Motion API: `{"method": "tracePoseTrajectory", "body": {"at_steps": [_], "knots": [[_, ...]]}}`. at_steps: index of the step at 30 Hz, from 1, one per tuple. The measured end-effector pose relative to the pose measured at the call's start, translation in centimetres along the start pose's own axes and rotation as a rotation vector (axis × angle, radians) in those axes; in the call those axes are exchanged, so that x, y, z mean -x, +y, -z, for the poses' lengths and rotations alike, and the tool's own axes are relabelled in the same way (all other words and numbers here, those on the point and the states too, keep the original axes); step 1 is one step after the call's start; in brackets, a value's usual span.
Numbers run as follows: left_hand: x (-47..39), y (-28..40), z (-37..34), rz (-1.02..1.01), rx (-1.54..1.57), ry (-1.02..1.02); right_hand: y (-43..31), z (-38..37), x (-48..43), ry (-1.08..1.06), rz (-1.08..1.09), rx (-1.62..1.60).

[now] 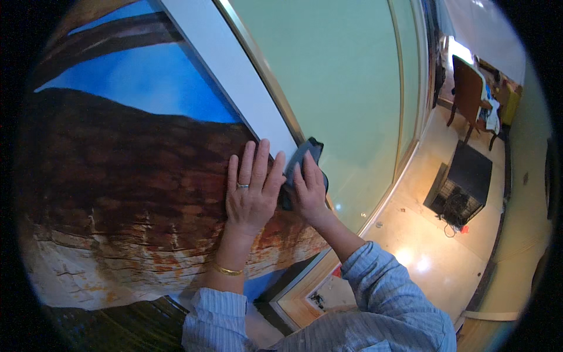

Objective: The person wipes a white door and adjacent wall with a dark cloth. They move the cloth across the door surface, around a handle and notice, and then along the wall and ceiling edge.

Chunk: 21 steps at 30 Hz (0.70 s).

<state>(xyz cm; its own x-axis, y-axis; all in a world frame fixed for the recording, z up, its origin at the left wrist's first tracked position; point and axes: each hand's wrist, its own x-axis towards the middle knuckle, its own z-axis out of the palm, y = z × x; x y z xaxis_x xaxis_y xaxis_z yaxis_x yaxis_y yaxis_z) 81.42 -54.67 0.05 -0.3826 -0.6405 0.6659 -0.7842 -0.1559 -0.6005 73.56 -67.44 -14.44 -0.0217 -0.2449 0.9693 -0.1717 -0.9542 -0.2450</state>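
My left hand (251, 193) lies flat, fingers spread, on a large painted picture (145, 176) of brown tree bark and blue sky. It wears a ring and a gold bracelet (228, 269). Just right of it, my right hand (311, 193) grips a dark grey cloth (301, 155). The cloth covers part of a white strip (237, 61) along the picture's edge and reaches the gold-coloured metal trim (264, 66) beside it. Part of the cloth is hidden behind my right hand. My thumb on the left almost meets the cloth.
Beyond the trim stands a pale green panel (334, 79). A wooden ledge corner (292, 297) lies below my arms. On the shiny floor (404, 229) to the right are a black box with a mesh front (468, 180) and a brown chair (468, 90) with cloth on it.
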Motion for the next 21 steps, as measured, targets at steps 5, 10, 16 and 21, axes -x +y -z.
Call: {"method": "tracePoseTrajectory", "body": {"at_steps": [5, 10, 16, 21], "knots": [[0.5, -0.2, -0.1, 0.017, 0.058, 0.069, -0.8, -0.3, -9.4, 0.04, 0.172, -0.062], [0.5, -0.2, -0.5, 0.03, 0.112, 0.151, -1.6, -1.1, -12.7, 0.136, 0.18, -0.084], [0.2, 0.1, 0.1, 0.027, 0.077, 0.08, -1.1, -1.2, -5.5, 0.126, 0.042, -0.074], [0.0, 0.4, 0.1, 0.005, -0.037, -0.009, 0.4, -1.3, 3.5, 0.066, -0.048, -0.028]]}}
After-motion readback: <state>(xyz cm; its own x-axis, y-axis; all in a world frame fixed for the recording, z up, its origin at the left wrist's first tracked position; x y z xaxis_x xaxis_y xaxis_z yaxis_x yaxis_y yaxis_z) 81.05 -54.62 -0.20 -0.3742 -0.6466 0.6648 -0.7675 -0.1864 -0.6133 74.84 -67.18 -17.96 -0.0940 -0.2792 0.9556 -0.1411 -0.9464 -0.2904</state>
